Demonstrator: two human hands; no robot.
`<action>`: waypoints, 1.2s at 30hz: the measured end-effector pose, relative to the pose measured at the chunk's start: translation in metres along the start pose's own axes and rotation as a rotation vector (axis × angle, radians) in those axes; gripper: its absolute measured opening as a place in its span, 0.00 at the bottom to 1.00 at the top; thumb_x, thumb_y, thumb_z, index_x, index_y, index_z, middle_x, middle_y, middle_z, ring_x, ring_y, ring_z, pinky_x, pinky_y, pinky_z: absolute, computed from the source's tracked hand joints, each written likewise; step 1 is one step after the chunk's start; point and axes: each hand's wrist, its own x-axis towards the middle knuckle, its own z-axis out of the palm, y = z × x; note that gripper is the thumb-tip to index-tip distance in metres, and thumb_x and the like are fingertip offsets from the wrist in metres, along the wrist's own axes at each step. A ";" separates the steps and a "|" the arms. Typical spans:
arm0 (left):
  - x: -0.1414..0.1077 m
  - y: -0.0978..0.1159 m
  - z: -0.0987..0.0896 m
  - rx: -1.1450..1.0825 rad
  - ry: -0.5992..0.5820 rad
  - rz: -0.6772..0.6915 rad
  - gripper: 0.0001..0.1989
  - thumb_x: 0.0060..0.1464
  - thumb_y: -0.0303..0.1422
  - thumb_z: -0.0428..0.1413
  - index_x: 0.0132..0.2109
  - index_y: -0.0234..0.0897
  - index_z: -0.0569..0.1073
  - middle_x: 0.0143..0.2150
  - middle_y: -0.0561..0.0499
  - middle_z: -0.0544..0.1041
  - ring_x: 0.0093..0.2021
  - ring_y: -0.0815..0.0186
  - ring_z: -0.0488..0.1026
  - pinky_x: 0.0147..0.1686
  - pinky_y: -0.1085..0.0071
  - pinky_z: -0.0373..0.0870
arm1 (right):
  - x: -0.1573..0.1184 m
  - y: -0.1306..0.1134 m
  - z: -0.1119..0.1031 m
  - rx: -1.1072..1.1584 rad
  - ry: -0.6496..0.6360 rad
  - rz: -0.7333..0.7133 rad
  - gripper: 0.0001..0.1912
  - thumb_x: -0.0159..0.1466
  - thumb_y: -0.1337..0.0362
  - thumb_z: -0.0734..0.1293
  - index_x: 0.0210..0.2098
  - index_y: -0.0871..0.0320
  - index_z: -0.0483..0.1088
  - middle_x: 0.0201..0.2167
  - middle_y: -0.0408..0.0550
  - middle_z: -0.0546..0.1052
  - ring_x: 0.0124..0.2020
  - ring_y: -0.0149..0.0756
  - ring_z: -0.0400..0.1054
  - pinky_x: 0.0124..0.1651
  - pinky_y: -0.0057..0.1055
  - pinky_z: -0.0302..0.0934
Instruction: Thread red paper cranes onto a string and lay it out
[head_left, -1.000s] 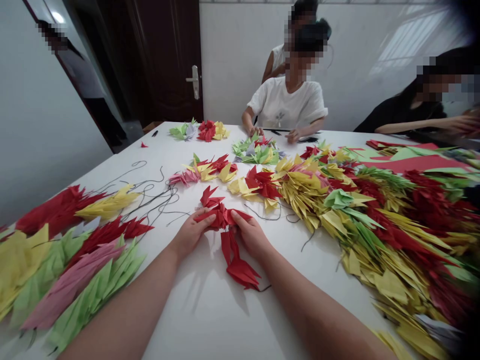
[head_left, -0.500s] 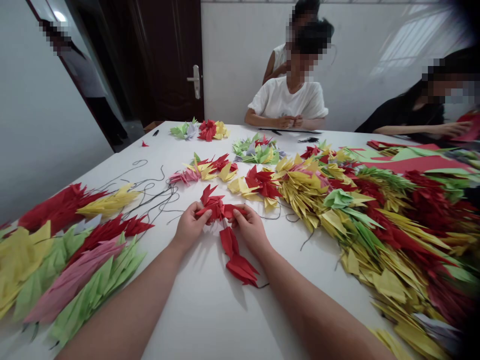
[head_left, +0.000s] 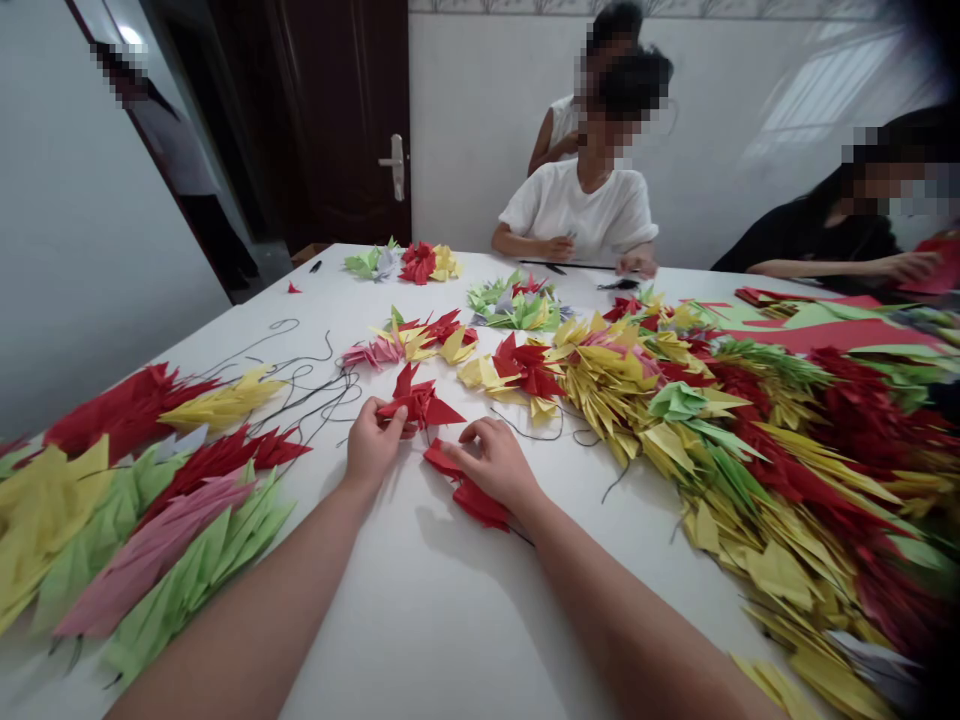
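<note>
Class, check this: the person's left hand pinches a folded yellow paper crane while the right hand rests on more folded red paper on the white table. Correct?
Not quite. In the head view the left hand pinches a folded red paper crane, not a yellow one. The right hand does rest on more folded red paper on the white table.

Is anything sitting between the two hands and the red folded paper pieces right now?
Nothing visible does. The left hand already pinches the upper red folded piece, and the right hand lies on the lower red string of pieces. Only bare white table separates the two red pieces.
</note>
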 end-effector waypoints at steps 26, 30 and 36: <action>-0.008 0.007 0.003 0.598 -0.024 0.209 0.06 0.49 0.35 0.49 0.29 0.39 0.61 0.26 0.54 0.68 0.26 0.67 0.64 0.29 0.72 0.59 | -0.006 0.003 -0.005 0.737 -0.384 -0.016 0.07 0.52 0.63 0.66 0.21 0.57 0.63 0.24 0.43 0.65 0.25 0.30 0.57 0.29 0.29 0.51; -0.007 0.003 0.002 0.532 -0.027 0.294 0.08 0.44 0.33 0.53 0.33 0.38 0.63 0.33 0.50 0.69 0.33 0.63 0.67 0.35 0.68 0.62 | -0.005 0.004 -0.003 0.718 -0.277 0.007 0.10 0.51 0.64 0.65 0.20 0.57 0.59 0.20 0.40 0.60 0.23 0.28 0.53 0.26 0.27 0.48; -0.021 0.014 -0.001 0.531 -0.082 0.741 0.10 0.43 0.34 0.55 0.33 0.38 0.63 0.33 0.50 0.66 0.37 0.62 0.64 0.42 0.65 0.61 | -0.005 0.004 0.001 0.650 -0.157 0.019 0.11 0.50 0.68 0.62 0.18 0.57 0.53 0.18 0.37 0.54 0.21 0.25 0.47 0.24 0.26 0.43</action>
